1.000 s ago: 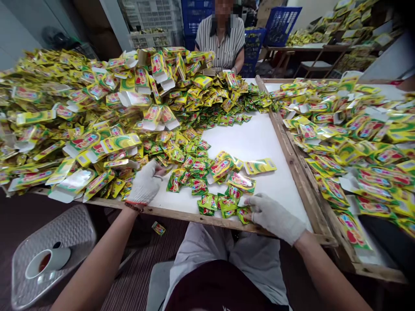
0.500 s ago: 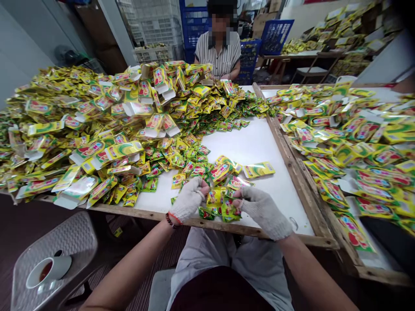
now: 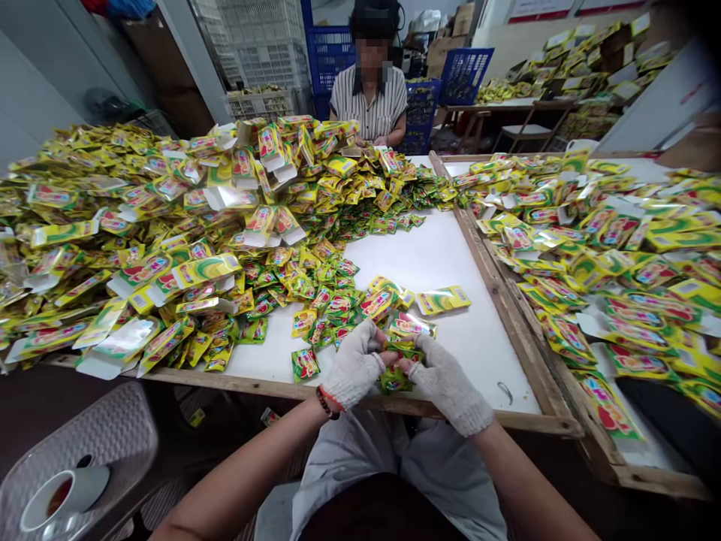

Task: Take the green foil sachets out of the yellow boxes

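Both my hands wear off-white knitted gloves with bare fingertips. My left hand [image 3: 356,366] and my right hand [image 3: 447,379] meet at the table's front edge, closed around a small bunch of green and yellow candy sachets [image 3: 396,382]. How many sachets are between the fingers I cannot tell. One loose sachet [image 3: 305,364] lies just left of my left hand. Beyond the hands rest a yellow carton [image 3: 378,302] and a flat yellow box [image 3: 444,300]. More loose sachets [image 3: 338,304] spread to the left of these.
A large heap of boxes and sachets [image 3: 185,203] covers the table's left. A wooden rail [image 3: 496,293] divides it from another pile of boxes [image 3: 625,255] at right. Across the table sits a person [image 3: 369,101]. A cup [image 3: 64,497] stands on a stool [image 3: 121,436] at lower left.
My hands have come closer together, gathering the sachets between them. My left hand has moved right. The whole view has shifted slightly.
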Demonstrator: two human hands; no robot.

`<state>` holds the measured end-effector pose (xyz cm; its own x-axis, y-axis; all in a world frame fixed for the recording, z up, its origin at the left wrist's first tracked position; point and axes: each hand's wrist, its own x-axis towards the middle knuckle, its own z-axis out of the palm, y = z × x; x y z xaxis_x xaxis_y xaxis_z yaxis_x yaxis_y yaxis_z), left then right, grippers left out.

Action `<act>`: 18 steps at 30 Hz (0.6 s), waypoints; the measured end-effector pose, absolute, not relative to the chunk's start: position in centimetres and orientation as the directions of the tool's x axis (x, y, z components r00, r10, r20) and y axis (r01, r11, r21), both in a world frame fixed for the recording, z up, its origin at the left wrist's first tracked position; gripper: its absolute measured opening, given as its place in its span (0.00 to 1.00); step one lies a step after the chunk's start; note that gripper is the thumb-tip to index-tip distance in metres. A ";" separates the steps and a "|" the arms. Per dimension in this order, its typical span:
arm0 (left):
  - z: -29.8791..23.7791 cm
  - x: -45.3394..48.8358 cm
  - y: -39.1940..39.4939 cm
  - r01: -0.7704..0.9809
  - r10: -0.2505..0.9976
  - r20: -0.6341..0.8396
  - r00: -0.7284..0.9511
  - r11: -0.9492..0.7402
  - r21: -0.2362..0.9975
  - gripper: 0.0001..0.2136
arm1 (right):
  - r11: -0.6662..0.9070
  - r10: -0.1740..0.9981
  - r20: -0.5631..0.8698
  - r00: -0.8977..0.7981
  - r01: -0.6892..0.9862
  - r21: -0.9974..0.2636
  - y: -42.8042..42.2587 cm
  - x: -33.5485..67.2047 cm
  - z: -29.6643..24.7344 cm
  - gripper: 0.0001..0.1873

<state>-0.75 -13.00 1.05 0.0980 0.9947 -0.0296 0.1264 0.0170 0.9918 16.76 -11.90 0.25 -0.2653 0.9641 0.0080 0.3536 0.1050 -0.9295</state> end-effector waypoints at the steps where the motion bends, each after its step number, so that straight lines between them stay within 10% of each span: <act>1: 1.2 -0.7 -12.4 0.196 0.996 0.019 0.092 -0.037 0.980 0.11 | 0.071 0.966 -0.021 -0.258 0.343 -0.937 -11.8 17.0 0.2 0.22; 9: 2.9 -1.2 -4.6 0.800 0.974 0.214 0.067 -0.181 0.572 0.30 | -0.122 0.988 -0.134 -0.076 0.154 -0.981 -11.1 19.5 0.5 0.22; 14: 3.7 -1.7 -4.9 0.221 0.989 0.144 0.018 -0.145 0.964 0.24 | -0.216 0.976 -0.210 -0.049 -0.169 -0.962 -11.0 19.0 0.1 0.19; 18: 2.7 -1.2 -7.4 -0.205 1.000 0.000 -0.027 -0.006 0.979 0.23 | -0.271 0.962 -0.234 -0.143 -0.358 -0.894 -10.7 17.0 -0.1 0.22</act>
<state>-1.21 -7.35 2.67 -0.0275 0.9996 0.0002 -0.2050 -0.0058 0.9787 17.03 -10.74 -0.06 -0.1427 0.9617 -0.2340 -0.3581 -0.2706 -0.8936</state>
